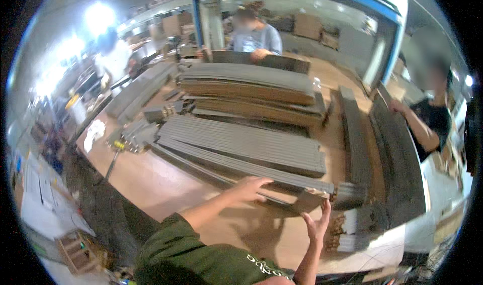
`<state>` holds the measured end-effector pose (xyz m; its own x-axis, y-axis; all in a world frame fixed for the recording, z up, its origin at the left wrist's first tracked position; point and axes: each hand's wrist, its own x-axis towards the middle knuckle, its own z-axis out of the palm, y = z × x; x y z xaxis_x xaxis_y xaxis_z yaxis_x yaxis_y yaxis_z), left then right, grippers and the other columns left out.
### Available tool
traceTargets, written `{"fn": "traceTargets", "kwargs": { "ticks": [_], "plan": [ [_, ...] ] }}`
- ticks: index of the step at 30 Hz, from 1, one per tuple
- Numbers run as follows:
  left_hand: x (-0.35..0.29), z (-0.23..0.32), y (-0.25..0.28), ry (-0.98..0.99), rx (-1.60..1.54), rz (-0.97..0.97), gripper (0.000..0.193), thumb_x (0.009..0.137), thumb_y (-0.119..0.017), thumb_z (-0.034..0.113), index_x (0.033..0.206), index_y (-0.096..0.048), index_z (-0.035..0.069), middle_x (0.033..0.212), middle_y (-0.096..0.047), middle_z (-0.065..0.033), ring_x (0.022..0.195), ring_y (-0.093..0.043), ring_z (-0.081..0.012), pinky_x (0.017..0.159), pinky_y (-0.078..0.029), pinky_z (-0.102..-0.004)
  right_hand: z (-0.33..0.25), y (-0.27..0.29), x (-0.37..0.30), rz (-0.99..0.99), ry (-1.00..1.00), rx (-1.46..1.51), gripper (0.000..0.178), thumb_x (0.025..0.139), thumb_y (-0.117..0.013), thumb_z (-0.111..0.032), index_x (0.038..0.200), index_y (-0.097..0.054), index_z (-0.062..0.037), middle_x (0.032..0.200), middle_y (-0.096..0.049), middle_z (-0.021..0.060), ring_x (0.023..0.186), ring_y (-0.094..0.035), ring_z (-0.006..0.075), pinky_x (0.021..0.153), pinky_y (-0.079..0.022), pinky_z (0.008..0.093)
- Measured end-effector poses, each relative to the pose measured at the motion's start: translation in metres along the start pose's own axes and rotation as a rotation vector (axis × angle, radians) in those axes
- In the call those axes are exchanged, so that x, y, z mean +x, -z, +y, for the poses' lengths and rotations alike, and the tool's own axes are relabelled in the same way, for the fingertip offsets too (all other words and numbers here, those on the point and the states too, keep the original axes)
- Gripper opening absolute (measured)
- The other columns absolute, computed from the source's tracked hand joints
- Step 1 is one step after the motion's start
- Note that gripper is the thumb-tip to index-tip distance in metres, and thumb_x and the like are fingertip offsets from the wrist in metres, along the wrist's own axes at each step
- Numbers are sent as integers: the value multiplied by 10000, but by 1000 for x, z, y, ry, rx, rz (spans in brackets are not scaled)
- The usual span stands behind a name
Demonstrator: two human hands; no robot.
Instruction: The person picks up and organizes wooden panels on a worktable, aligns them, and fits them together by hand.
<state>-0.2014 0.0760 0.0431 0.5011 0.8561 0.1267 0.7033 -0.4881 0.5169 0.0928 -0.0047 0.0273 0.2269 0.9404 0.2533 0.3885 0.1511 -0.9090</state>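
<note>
My left hand (254,188) reaches over the front edge of the stacked long grey strips (241,144), fingers stretched out and apart. Under and beside it runs a separate narrow dark strip (279,201) along the front. My right hand (318,225) is raised at the right end of the strips, thumb and fingers spread. Close to its fingertips is a short brown block-like piece (308,201); whether they touch it I cannot tell. Nothing is plainly gripped in either hand.
Taller stacks of grey-topped boards (246,81) stand behind. Long dark panels (397,159) lie at right, near a person (427,119); another person (256,36) holds a dark board at the far side. A yellow-headed tool (118,145) and small grey pieces (141,133) lie left on the wooden table (166,184).
</note>
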Motion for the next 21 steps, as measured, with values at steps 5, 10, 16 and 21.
{"fn": "traceTargets", "kwargs": {
  "ticks": [5,10,16,21],
  "plan": [
    [-87,-112,55,470,477,-166,309,671,-729,232,948,-671,109,877,-670,-108,913,-626,-291,849,-440,-426,2,-34,-13,124,18,82,1014,637,-842,-264,1414,-240,-14,1401,-336,196,1285,-346,339,1085,-276,439],
    [-117,-170,17,243,417,113,195,681,-655,136,874,-670,117,859,-657,-105,892,-611,-289,805,-434,-451,0,-67,-15,393,45,-54,1122,638,-838,-295,1441,-115,8,1429,-253,227,1304,-307,348,1086,-268,446],
    [-139,-161,3,116,295,135,232,714,-639,147,943,-668,117,987,-638,-103,1058,-557,-297,888,-426,-464,46,-72,-4,754,136,-485,992,643,-841,-333,1361,-271,47,1297,-420,252,1193,-440,369,1010,-368,425],
    [-113,-154,122,177,70,-152,491,773,-668,384,1157,-585,91,1138,-579,-177,1106,-524,-353,903,-435,-470,50,-98,-21,583,-23,-219,925,690,-804,-386,1339,-320,61,1269,-444,238,1148,-467,335,987,-381,411]
  ]
}}
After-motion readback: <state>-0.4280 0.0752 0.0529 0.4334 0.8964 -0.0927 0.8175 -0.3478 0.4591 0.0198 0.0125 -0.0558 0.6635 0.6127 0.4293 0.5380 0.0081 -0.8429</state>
